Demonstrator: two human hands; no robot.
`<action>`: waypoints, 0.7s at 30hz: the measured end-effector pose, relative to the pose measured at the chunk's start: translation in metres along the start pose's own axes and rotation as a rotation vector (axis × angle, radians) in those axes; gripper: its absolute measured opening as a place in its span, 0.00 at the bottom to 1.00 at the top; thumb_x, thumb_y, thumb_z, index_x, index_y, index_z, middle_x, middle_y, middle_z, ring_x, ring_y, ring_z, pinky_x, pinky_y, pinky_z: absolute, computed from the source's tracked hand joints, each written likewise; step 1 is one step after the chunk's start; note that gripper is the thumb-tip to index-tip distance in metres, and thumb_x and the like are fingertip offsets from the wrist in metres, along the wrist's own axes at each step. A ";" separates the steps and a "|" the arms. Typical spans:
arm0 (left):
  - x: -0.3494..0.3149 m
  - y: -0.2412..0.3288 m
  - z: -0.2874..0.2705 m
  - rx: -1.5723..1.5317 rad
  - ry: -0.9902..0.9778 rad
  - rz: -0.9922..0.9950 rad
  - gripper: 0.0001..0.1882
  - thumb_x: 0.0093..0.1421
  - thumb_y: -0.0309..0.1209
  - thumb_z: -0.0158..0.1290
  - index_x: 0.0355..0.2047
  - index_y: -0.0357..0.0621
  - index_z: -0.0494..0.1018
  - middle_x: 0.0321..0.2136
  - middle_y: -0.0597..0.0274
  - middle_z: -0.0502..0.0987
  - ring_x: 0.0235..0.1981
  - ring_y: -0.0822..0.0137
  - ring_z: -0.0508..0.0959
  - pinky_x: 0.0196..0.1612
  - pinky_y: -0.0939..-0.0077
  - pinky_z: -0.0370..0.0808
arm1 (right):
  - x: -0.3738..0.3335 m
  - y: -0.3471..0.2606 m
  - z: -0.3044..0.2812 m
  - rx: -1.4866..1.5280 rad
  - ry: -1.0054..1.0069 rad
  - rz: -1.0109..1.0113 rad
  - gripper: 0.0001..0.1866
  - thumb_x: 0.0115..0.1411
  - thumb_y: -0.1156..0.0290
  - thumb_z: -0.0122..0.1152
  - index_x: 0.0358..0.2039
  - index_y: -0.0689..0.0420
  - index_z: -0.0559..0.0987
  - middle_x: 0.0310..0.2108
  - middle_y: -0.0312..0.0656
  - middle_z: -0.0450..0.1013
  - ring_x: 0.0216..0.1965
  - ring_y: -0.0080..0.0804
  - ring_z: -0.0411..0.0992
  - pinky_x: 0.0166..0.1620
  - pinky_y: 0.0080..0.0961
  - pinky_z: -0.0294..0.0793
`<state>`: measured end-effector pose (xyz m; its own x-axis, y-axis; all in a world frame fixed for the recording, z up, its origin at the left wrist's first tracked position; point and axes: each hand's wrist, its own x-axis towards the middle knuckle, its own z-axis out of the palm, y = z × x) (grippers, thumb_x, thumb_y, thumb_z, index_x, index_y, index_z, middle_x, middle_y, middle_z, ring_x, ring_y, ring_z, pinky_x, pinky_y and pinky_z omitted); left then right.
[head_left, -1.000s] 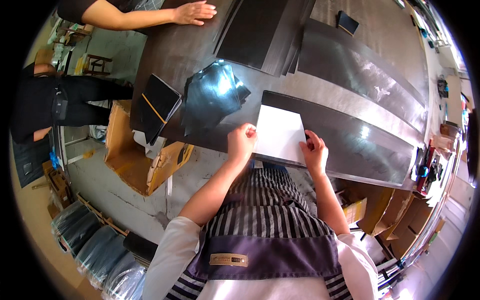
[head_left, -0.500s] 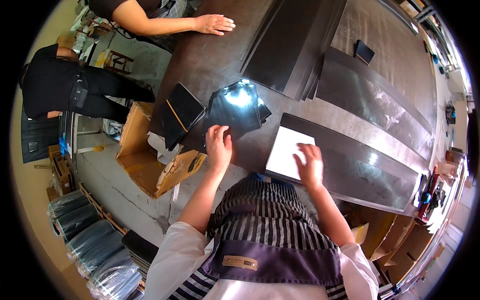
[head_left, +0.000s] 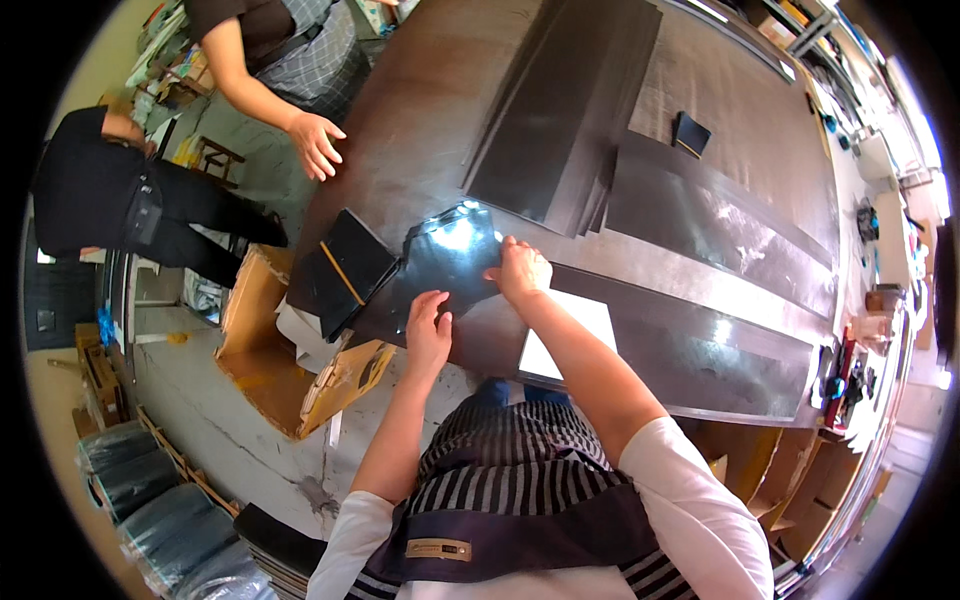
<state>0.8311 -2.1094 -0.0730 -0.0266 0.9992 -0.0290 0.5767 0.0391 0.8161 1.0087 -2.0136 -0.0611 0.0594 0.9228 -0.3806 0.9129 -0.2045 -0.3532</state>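
Note:
A loose pile of glossy black sheets [head_left: 455, 262] lies on the dark table, shining with reflected light. At its right edge is my right hand [head_left: 523, 272], fingers bent and thumb apart over the sheets. My left hand [head_left: 428, 332] hovers by the pile's near edge, fingers loosely curled and apart, holding nothing. Left of the pile, a black stack with a yellow band [head_left: 345, 272] sits tilted near the table edge. Partly under my right forearm is a white sheet [head_left: 580, 335], lying on long dark sheets.
Long dark sheets [head_left: 565, 110] are stacked farther back, with more [head_left: 690, 335] to the right. A small black banded stack [head_left: 690, 134] stands beyond. An opened cardboard box [head_left: 255, 365] is below the table's left edge. A co-worker's hand [head_left: 316, 145] is at the far left edge.
My right hand has moved left from the white sheet to the black pile. The pile's right side looks more even. The co-worker's hand has drawn back toward the table's edge.

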 end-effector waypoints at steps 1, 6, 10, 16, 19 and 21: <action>0.001 -0.005 0.001 -0.023 0.017 0.039 0.18 0.56 0.20 0.52 0.48 0.41 0.72 0.48 0.57 0.70 0.47 0.62 0.74 0.47 0.71 0.75 | -0.001 0.003 0.003 0.020 0.026 0.002 0.26 0.44 0.58 0.73 0.42 0.55 0.76 0.41 0.43 0.76 0.47 0.41 0.73 0.44 0.34 0.75; 0.003 -0.016 -0.002 -0.118 0.019 -0.019 0.18 0.55 0.19 0.54 0.47 0.41 0.72 0.48 0.56 0.70 0.46 0.62 0.75 0.47 0.74 0.75 | -0.007 -0.005 0.008 0.175 0.071 0.094 0.21 0.45 0.63 0.71 0.39 0.55 0.78 0.42 0.44 0.74 0.48 0.41 0.71 0.49 0.37 0.72; 0.002 -0.024 -0.002 -0.064 0.004 -0.001 0.19 0.54 0.18 0.54 0.48 0.41 0.72 0.49 0.54 0.69 0.47 0.59 0.74 0.46 0.73 0.75 | -0.016 -0.008 0.031 0.290 0.199 0.130 0.19 0.46 0.66 0.70 0.40 0.55 0.78 0.43 0.45 0.71 0.47 0.42 0.70 0.49 0.37 0.70; 0.000 -0.022 0.003 0.022 -0.036 -0.017 0.21 0.51 0.20 0.55 0.47 0.40 0.72 0.50 0.49 0.66 0.51 0.51 0.70 0.53 0.65 0.70 | -0.012 -0.017 0.039 0.353 0.156 0.283 0.18 0.47 0.67 0.64 0.40 0.53 0.78 0.45 0.45 0.70 0.48 0.43 0.70 0.50 0.37 0.70; 0.002 -0.019 0.002 0.030 -0.065 -0.055 0.21 0.51 0.21 0.56 0.47 0.41 0.72 0.51 0.50 0.65 0.52 0.50 0.69 0.55 0.63 0.68 | -0.004 -0.022 0.031 0.449 -0.006 0.393 0.18 0.46 0.67 0.62 0.41 0.53 0.78 0.44 0.46 0.70 0.49 0.44 0.69 0.51 0.38 0.70; 0.001 -0.019 0.004 0.020 -0.048 -0.046 0.20 0.51 0.20 0.56 0.47 0.40 0.72 0.50 0.50 0.65 0.51 0.50 0.70 0.54 0.64 0.69 | -0.001 -0.022 0.029 0.522 -0.109 0.415 0.19 0.46 0.68 0.61 0.41 0.53 0.78 0.45 0.48 0.70 0.49 0.45 0.68 0.51 0.39 0.69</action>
<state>0.8228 -2.1096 -0.0908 -0.0140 0.9955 -0.0941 0.5922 0.0841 0.8014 0.9765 -2.0199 -0.0780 0.2971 0.7008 -0.6486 0.5065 -0.6915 -0.5151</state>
